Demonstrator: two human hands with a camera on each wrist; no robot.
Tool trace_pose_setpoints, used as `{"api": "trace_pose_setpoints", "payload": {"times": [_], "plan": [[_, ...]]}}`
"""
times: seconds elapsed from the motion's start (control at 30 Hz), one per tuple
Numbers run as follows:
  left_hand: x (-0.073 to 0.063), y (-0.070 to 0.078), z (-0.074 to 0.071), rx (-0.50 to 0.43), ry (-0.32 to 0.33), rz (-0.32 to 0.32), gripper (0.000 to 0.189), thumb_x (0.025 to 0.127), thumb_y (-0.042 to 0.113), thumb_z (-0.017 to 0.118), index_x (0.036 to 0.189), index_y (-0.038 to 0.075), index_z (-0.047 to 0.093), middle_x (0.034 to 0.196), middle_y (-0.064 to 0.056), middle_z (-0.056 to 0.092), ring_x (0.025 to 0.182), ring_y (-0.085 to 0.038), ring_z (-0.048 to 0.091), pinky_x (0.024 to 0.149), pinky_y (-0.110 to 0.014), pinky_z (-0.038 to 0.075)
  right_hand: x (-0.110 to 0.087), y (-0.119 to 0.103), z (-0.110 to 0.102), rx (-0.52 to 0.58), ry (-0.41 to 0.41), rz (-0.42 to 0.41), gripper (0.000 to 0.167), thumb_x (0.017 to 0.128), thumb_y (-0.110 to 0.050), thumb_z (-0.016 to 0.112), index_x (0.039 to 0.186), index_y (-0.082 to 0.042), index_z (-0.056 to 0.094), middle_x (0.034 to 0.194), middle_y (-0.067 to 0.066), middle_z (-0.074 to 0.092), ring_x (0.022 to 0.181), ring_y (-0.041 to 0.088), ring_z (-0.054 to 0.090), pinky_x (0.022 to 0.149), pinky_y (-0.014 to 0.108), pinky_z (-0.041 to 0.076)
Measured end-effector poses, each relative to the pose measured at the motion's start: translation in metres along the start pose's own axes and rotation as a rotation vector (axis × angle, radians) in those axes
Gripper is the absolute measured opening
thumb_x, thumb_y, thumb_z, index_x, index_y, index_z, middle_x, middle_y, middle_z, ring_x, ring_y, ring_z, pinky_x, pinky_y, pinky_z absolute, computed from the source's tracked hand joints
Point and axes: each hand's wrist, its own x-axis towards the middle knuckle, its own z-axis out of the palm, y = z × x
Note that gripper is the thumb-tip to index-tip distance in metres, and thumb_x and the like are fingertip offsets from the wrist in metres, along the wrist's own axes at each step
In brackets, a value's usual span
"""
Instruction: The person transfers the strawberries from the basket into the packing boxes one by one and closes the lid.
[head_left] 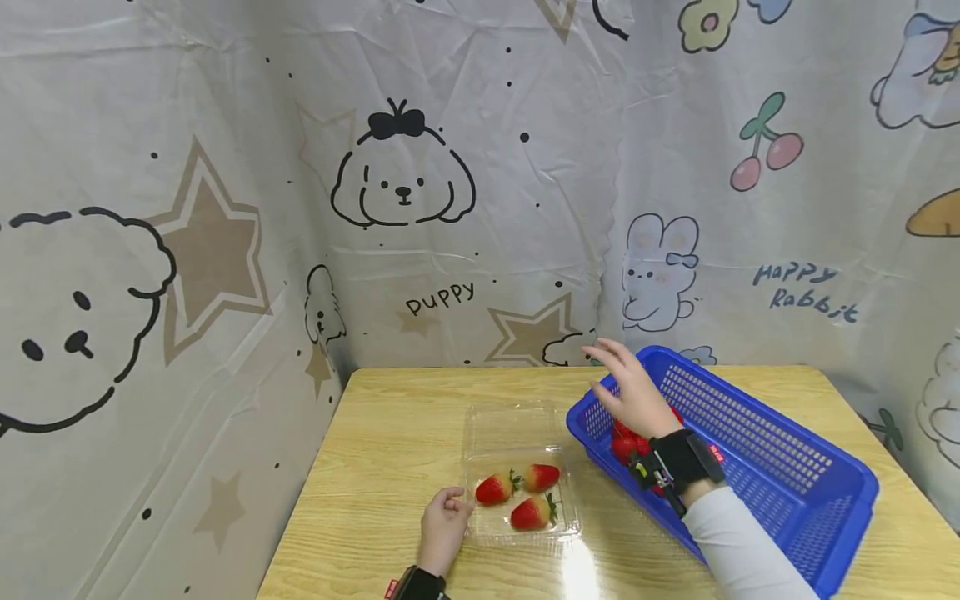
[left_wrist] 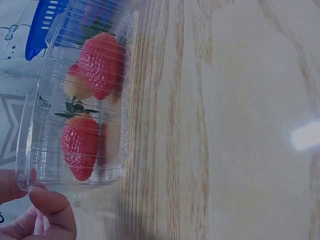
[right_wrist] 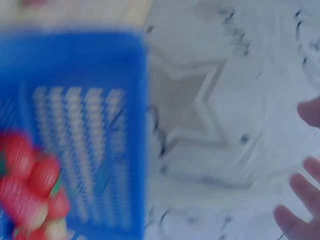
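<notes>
Three strawberries lie in a clear plastic clamshell box whose lid is folded back. At the box's left corner, my left hand pinches the rim between thumb and finger; the left wrist view shows this hold on the clear box. My right hand is above the far left end of a blue basket, fingers spread and holding nothing. Several red strawberries are heaped inside that end, partly hidden by my right hand and wrist. The right wrist view is blurred.
A light wooden table bears the box and the basket. The basket stands at an angle close to the box's right side. Behind and to the left hangs a printed curtain with dogs and stars.
</notes>
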Motion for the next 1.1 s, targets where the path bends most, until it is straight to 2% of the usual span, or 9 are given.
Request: {"api": "trace_pose_setpoints", "payload": {"times": [0.07, 0.2, 0.27, 0.4, 0.77, 1.1], "plan": [[0.001, 0.000, -0.001, 0.001, 0.003, -0.001, 0.024, 0.079, -0.002, 0.064, 0.101, -0.010, 0.057, 0.071, -0.005, 0.049, 0.054, -0.009, 0.046, 0.046, -0.020, 0.043, -0.003, 0.014, -0.004, -0.040, 0.055, 0.042, 0.055, 0.079, -0.001, 0.066, 0.130, -0.006, 0.046, 0.136, 0.023, 0.034, 0.121, 0.044, 0.036, 0.093, 0.058, 0.034], [0.000, 0.000, -0.002, 0.003, 0.010, 0.004, 0.024, 0.078, -0.002, 0.064, 0.100, -0.010, 0.057, 0.071, -0.006, 0.050, 0.054, -0.009, 0.046, 0.045, -0.020, 0.043, -0.015, 0.041, -0.006, -0.092, 0.096, 0.173, 0.058, 0.082, -0.008, 0.065, 0.134, -0.008, 0.041, 0.138, 0.024, 0.030, 0.124, 0.046, 0.029, 0.097, 0.063, 0.023], [0.000, 0.001, -0.003, 0.004, 0.009, 0.006, 0.024, 0.078, -0.002, 0.064, 0.099, -0.010, 0.057, 0.071, -0.006, 0.050, 0.054, -0.009, 0.046, 0.045, -0.020, 0.043, -0.022, 0.053, -0.004, -0.101, 0.091, 0.252, 0.059, 0.083, -0.012, 0.063, 0.136, -0.009, 0.038, 0.140, 0.024, 0.028, 0.126, 0.047, 0.024, 0.098, 0.065, 0.018], [0.001, 0.001, -0.003, -0.001, 0.003, -0.002, 0.023, 0.079, -0.002, 0.064, 0.100, -0.010, 0.057, 0.071, -0.005, 0.050, 0.054, -0.009, 0.046, 0.046, -0.020, 0.043, -0.037, 0.073, 0.002, -0.120, 0.060, 0.357, 0.058, 0.084, -0.014, 0.061, 0.136, -0.008, 0.036, 0.139, 0.026, 0.027, 0.126, 0.049, 0.022, 0.097, 0.068, 0.016], [0.000, 0.002, -0.002, 0.011, 0.003, -0.007, 0.024, 0.079, -0.002, 0.064, 0.100, -0.010, 0.057, 0.071, -0.005, 0.049, 0.055, -0.010, 0.046, 0.047, -0.020, 0.042, -0.074, 0.104, 0.021, -0.145, -0.152, 0.562, 0.060, 0.086, -0.013, 0.055, 0.137, 0.004, 0.028, 0.137, 0.035, 0.022, 0.122, 0.056, 0.022, 0.095, 0.068, 0.021], [-0.001, 0.003, -0.003, 0.013, 0.005, 0.025, 0.025, 0.079, 0.001, 0.065, 0.100, -0.011, 0.057, 0.071, -0.005, 0.051, 0.052, -0.007, 0.044, 0.046, -0.020, 0.041, -0.092, 0.115, 0.032, -0.030, -0.372, 0.724, 0.065, 0.091, -0.017, 0.049, 0.138, 0.013, 0.015, 0.136, 0.041, 0.012, 0.120, 0.058, 0.022, 0.096, 0.065, 0.024]]}}
